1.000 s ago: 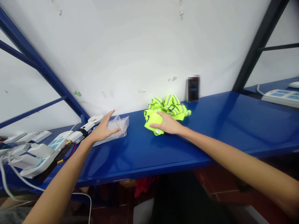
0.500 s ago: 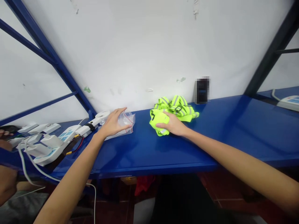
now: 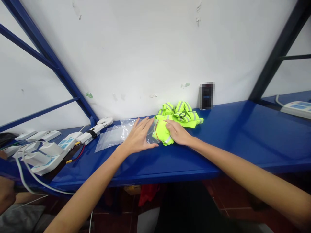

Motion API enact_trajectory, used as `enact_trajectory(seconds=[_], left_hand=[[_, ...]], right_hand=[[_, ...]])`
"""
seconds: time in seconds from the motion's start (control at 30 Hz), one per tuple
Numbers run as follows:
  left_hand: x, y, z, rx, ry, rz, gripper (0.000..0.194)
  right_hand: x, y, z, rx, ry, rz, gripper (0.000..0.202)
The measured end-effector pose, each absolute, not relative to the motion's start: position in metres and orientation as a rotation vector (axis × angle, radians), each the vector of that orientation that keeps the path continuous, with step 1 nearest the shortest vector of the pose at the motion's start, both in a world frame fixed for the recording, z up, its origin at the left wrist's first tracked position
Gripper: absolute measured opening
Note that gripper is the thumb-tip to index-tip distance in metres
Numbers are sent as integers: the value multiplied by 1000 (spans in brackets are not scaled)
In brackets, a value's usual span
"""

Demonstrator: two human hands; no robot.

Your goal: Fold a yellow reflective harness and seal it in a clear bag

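Note:
My right hand (image 3: 179, 132) is closed on a bundled yellow-green reflective strap (image 3: 164, 131) at the middle of the blue table. A clear plastic bag (image 3: 151, 133) with a red line at its mouth meets the bundle's left side. My left hand (image 3: 140, 136), fingers apart, is at that bag, with its thumb low near the mouth; whether it grips the film cannot be made out. More reflective straps (image 3: 186, 116) lie in loose coils behind my right hand. Other clear bags (image 3: 110, 138) lie flat left of my left hand.
The blue table (image 3: 233, 132) meets a white wall. At the left are a white fan (image 3: 105, 121), power strips (image 3: 52, 161), plugs and cables. A dark blurred object (image 3: 207, 96) leans on the wall. A person's hand (image 3: 6, 194) shows at the left edge.
My left hand has moved right with a clear bag, which now touches the bundle held by my right hand. Other bags stay behind on the table. The view has shifted slightly.

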State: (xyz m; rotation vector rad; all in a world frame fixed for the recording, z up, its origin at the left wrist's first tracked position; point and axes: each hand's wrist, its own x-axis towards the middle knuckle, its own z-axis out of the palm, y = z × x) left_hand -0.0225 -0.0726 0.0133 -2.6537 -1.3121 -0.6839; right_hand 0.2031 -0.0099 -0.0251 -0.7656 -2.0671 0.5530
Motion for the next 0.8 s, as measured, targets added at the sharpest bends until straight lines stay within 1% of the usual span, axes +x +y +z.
enact_trajectory(seconds=[0.13,0.4,0.63,0.8], left_hand=[[-24,-72,7,-2639,-1266,-511,99],[-19,-75,3,-2581,-1216,-405,98],[-18,-76,7,-2552,-1183,-384,96],[-19,-78,16,-2577,-1175,-385,99]], right_hand=[[201,-12,-26,-727,-2223,520,41],[207,-19,-16,-751,-2232,743,51],[209,-20,-10,-801,-2273,761,36],[211,-19,-10,-714,-2277,711,34]])
